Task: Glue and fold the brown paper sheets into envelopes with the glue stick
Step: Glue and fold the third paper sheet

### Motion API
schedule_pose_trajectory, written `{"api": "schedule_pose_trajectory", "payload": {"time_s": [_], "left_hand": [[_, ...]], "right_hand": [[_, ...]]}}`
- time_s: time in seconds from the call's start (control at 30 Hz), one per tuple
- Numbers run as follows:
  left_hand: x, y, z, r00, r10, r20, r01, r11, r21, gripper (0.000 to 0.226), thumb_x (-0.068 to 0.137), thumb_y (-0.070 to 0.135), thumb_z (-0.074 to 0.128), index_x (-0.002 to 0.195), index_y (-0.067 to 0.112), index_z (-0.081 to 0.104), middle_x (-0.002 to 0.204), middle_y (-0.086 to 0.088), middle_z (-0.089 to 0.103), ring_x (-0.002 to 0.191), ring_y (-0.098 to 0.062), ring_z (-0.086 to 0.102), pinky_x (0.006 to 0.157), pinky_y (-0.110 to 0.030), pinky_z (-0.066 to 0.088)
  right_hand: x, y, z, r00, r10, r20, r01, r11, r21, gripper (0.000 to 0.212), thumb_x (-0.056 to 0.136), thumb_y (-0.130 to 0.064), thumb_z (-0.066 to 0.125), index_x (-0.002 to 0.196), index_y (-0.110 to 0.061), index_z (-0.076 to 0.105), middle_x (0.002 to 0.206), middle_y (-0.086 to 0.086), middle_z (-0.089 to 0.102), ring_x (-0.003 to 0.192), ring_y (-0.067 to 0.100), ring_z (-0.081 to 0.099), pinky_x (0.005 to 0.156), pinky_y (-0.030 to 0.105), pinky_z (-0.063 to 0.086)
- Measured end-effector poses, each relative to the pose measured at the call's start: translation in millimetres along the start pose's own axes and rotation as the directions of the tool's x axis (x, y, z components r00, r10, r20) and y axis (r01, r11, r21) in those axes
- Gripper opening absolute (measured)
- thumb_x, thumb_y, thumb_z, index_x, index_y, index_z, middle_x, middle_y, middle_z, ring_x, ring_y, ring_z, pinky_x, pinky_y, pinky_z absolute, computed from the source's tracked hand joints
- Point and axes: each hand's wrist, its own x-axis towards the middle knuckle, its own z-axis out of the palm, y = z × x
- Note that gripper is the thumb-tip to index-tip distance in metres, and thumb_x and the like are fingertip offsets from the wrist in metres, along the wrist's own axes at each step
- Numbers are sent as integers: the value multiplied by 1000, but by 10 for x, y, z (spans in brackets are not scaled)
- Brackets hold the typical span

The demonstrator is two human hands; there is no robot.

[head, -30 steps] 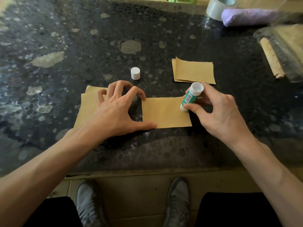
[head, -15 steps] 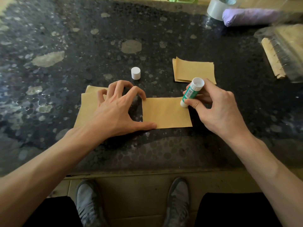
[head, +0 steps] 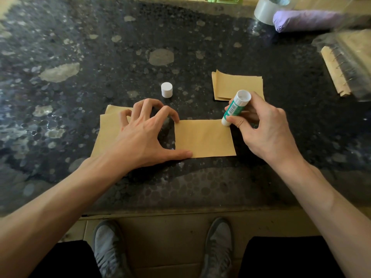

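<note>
While the left hand [head: 140, 135] is spread wide with its fingers bent like a spider, it grips nothing. Its thumb lies flat on the lower left corner of the brown paper sheet [head: 204, 139] in the middle of the frame. Its first finger touches the top left corner of that sheet. The other fingertips rest on more brown sheets [head: 108, 129] that lie under the hand, to the left.

The right hand [head: 263, 127] is closed around the glue stick [head: 235, 108], with the thumb and fingers pinching its green and white tube. The glue stick is tilted. Its low end touches the top right corner of the middle sheet.

The white cap [head: 166, 89] stands alone on the dark speckled table [head: 100, 57], just above the left hand. A small pile of brown paper pieces [head: 239, 83] lies just above the right hand.

At the right edge of the frame is a clear plastic bag [head: 351, 63]. It has tan paper things inside, but it is too blurry to tell more. In the upper right corner are a roll of clear tape [head: 265, 9] and a purple bundle [head: 305, 20], touching each other.
</note>
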Motion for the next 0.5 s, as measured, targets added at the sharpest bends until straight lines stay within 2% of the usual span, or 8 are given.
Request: {"api": "schedule_pose_trajectory", "payload": {"time_s": [0.17, 0.3, 0.5], "left_hand": [[5, -1, -1, 1000, -2, 4, 2, 1000, 5, 88, 55, 97, 59, 127, 49, 44, 139, 13, 29, 144, -15, 18, 115, -46, 17], [4, -2, -2, 1000, 2, 5, -2, 1000, 5, 89, 55, 98, 58, 127, 49, 44, 141, 12, 29, 144, -16, 18, 116, -47, 18], [0, -1, 7, 1000, 7, -10, -7, 1000, 1, 87, 55, 98, 58, 126, 48, 45, 139, 13, 30, 143, -15, 19, 115, -45, 18]], "right_hand": [[31, 18, 7, 1000, -5, -16, 5, 999, 40, 34, 92, -29, 77, 120, -14, 64, 112, -17, 64, 102, -8, 60, 82, -3, 45], [43, 32, 26, 1000, -17, -23, 18, 999, 41, 35, 93, -29, 77, 120, -12, 63, 111, -18, 61, 107, -15, 51, 80, -5, 43], [43, 47, 32, 1000, -20, -24, 22, 997, 77, 35, 93, -31, 75, 119, -12, 63, 115, -17, 64, 101, -19, 58, 81, -3, 44]]}}
